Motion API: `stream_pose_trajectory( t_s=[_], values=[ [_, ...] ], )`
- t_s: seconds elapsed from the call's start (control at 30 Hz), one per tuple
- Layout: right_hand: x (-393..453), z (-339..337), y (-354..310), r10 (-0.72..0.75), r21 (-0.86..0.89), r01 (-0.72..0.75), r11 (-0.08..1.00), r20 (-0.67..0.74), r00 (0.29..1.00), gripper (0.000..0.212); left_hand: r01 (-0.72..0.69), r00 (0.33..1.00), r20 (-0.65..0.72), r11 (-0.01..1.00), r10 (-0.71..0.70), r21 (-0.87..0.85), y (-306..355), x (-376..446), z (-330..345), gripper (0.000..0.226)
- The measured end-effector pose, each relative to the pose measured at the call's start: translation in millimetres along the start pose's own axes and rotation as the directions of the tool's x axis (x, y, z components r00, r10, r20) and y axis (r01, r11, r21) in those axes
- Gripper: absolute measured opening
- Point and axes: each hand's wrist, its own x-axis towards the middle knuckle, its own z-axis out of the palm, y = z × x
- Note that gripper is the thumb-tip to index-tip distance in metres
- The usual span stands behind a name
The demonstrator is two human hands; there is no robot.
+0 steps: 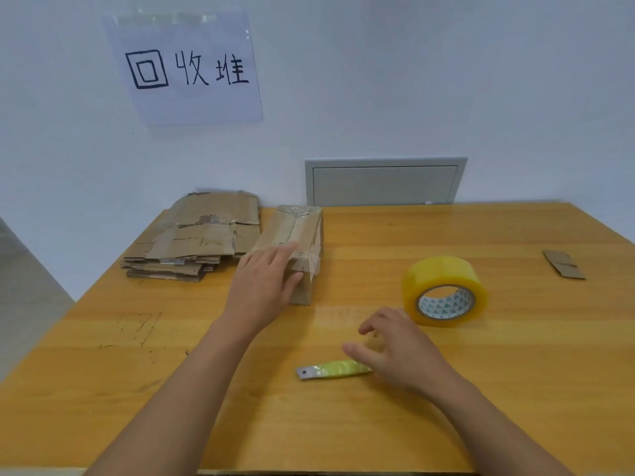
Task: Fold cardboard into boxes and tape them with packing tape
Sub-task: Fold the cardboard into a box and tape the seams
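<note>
A pale wall backs a wooden table [343,424], with a handwritten paper sign [187,68] taped up at eleven o'clock and a grey wall panel [385,182] at twelve, just behind the table's far edge. On the table at ten o'clock lies a stack of flattened cardboard [192,242]; just beside it, toward the centre, sits a taped cardboard box [302,231], wrapped in clear tape. The left hand [263,286] rests on the box's near end, fingers fairly straight across the top and thumb against the front face. At two o'clock from centre stands a yellow roll of packing tape [443,290], and a small cardboard scrap [563,264] lies well apart at three. The right hand [395,348], fingers loosely spread and holding nothing, hovers near the tape roll and over the end of a yellow-handled box cutter [331,369] lying flat at six.
</note>
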Motion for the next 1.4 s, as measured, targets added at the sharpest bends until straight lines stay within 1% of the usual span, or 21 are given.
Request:
stream_pose_trajectory(
  t_s=[0.03,0.1,0.13,0.17,0.23,0.3,0.33,0.37,0.4,0.47,0.5,0.63,0.7,0.8,0.9,1.0,1.1,1.23,1.4],
  values=[
    [3,-1,-4,-0.021,0.061,0.026,0.998,-0.075,0.997,0.04,0.019,1.0,0.013,1.0,-0.019,-0.017,0,0,0,0.045],
    [15,0,-15,-0.062,0.155,0.095,0.983,-0.206,0.977,0.028,-0.002,1.0,0.009,1.0,0.002,-0.017,-1,-2,0,0.038],
    [23,1,-22,-0.081,0.186,0.128,0.974,-0.244,0.967,0.029,-0.019,1.0,-0.003,1.0,0.019,-0.007,-2,-3,1,0.036],
    [32,2,-30,-0.094,0.217,0.154,0.964,-0.263,0.96,0.035,-0.02,1.0,-0.016,1.0,0.02,-0.008,-3,-5,2,0.036],
    [49,8,-43,-0.103,0.265,0.171,0.949,-0.252,0.962,0.057,0.016,0.999,-0.045,0.999,-0.018,-0.046,-4,-7,3,0.041],
    [62,16,-52,-0.101,0.278,0.164,0.947,-0.228,0.968,0.075,0.094,0.992,-0.074,0.987,-0.104,-0.13,-5,-10,2,0.056],
    [68,20,-56,-0.097,0.279,0.16,0.947,-0.228,0.969,0.081,0.154,0.982,-0.073,0.967,-0.172,-0.204,-5,-11,2,0.064],
    [72,25,-58,-0.088,0.281,0.154,0.947,-0.232,0.969,0.085,0.221,0.967,-0.056,0.929,-0.248,-0.297,-4,-12,0,0.071],
    [75,28,-60,-0.076,0.29,0.144,0.946,-0.234,0.969,0.087,0.286,0.947,-0.021,0.871,-0.32,-0.4,-3,-14,1,0.074],
    [80,36,-60,-0.057,0.331,0.132,0.934,-0.228,0.972,0.087,0.389,0.901,0.077,0.716,-0.427,-0.58,-1,-16,4,0.074],
    [81,40,-60,-0.057,0.351,0.136,0.926,-0.225,0.973,0.087,0.418,0.88,0.106,0.646,-0.464,-0.639,0,-17,6,0.074],
    [87,51,-56,-0.018,0.414,0.107,0.904,-0.214,0.977,0.089,0.447,0.816,0.135,0.466,-0.563,-0.763,7,-17,14,0.073],
    [97,49,-52,0.023,0.485,0.083,0.87,-0.21,0.978,0.09,0.428,0.803,0.137,0.401,-0.58,-0.81,11,-14,16,0.069],
    [116,41,-41,0.093,0.612,0.051,0.789,-0.202,0.975,0.087,0.397,0.812,0.129,0.376,-0.569,-0.837,15,-6,22,0.055],
    [122,35,-35,0.107,0.679,0.055,0.732,-0.194,0.975,0.073,0.385,0.807,0.12,0.362,-0.578,-0.849,19,0,31,0.056],
    [121,39,-33,0.111,0.687,0.071,0.724,-0.217,0.97,0.07,0.367,0.8,0.092,0.363,-0.593,-0.856,22,0,36,0.06],
    [119,44,-29,0.12,0.686,0.099,0.721,-0.265,0.957,0.069,0.367,0.81,0.101,0.364,-0.578,-0.856,23,-3,38,0.07],
    [117,41,-25,0.128,0.662,0.131,0.738,-0.328,0.936,0.066,0.335,0.837,0.088,0.378,-0.541,-0.863,28,-3,41,0.061],
    [117,39,-17,0.151,0.665,0.143,0.733,-0.364,0.919,0.057,0.31,0.839,0.076,0.359,-0.539,-0.88,36,0,41,0.058]
  ],
)
